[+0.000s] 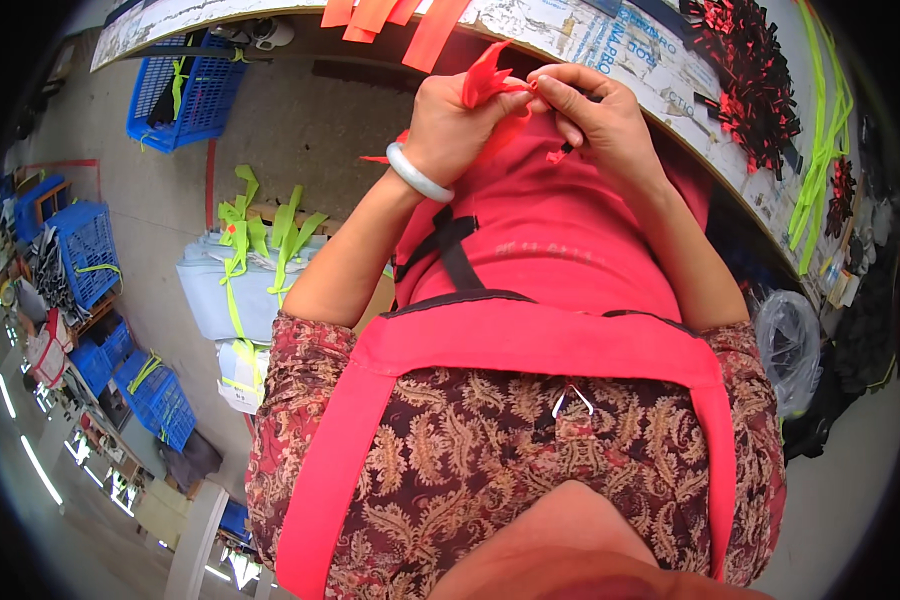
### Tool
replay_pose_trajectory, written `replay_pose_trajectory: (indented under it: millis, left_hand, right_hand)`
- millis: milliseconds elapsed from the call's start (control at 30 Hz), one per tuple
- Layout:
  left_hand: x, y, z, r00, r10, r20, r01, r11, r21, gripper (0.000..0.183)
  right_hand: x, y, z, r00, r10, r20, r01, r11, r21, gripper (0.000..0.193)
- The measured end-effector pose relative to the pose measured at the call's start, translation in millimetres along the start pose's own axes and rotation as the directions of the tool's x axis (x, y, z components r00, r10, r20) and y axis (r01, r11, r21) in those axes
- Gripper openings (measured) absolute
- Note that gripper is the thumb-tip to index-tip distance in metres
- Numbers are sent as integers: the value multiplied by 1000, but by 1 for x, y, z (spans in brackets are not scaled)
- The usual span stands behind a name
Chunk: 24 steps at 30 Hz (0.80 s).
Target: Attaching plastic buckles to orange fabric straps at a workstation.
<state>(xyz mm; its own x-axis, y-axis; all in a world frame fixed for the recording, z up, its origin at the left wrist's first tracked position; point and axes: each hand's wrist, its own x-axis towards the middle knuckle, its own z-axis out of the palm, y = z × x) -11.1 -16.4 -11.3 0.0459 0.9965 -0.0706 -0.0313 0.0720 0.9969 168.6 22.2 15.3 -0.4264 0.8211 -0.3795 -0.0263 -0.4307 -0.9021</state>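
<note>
My left hand, with a pale bangle at its wrist, is closed around bunched orange-red fabric strips. Their ends stick up above the fist, and more orange-red cloth shows below and behind it. The fingertips of my right hand pinch at the edge of this cloth, right against my left thumb. Under the curled right fingers hangs a small black piece with a red end; how it is held is hidden. Both hands are raised in front of the red apron, by the table edge.
On the worn table lie flat orange strips, a heap of black-and-red pieces and long yellow-green strips. Blue crates stand on the floor at left, near light-blue bundles tied with yellow-green strips. A clear plastic bag hangs at right.
</note>
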Motion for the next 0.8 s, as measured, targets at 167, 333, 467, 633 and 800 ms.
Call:
replay_pose_trajectory:
  millis: [167,333,467,633,800]
  left_hand:
    - [-3,1,1,999,0,33,1,1000,-19,9]
    - [-5,4,4,998,52,32,-52,999,10,9]
    - [-3,6,1,997,63,40,-66,995,72,8]
    - [-1,0,1,993,116,37,-119,988,95,7]
    - [-2,-3,2,987,154,35,-158,979,132,6]
  right_hand:
    - [-2,2,4,999,34,-2,-34,987,156,23]
    - [-3,4,5,999,41,7,-41,993,108,23]
    - [-3,9,7,1000,8,-28,-6,998,66,23]
    - [-4,7,8,998,-3,-58,8,995,96,22]
    - [-2,9,9,998,-18,-65,20,999,31,21]
